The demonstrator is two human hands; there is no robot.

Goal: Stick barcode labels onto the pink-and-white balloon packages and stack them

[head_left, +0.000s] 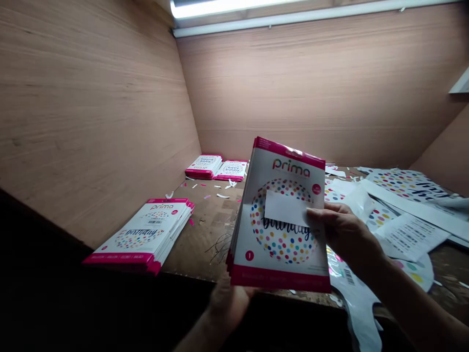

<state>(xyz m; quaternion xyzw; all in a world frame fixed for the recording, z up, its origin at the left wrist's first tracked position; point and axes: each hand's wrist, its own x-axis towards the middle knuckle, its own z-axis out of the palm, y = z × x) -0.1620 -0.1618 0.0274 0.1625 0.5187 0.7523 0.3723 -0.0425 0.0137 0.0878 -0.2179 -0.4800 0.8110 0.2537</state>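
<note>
A stack of white and pink "prima" birthday packets (282,244) is held up near the centre, tilted with its front toward me. My left hand (230,298) supports the stack from below; its fingers are mostly behind the packets. A small blank white label (286,208) lies over the printed dotted circle on the front packet. The thumb and fingers of my right hand (340,225) pinch the label's right end at the packet's right side. To the left, another stack of the same packets (139,234) rests at the table edge, its top one bearing a barcode label.
Two more packet stacks (204,166) (231,169) sit at the back left corner. Dotted balloons (403,183), a barcode sheet (414,237) and clear plastic (361,293) cover the right side. Paper scraps litter the brown table (205,239), enclosed by wooden walls (293,93).
</note>
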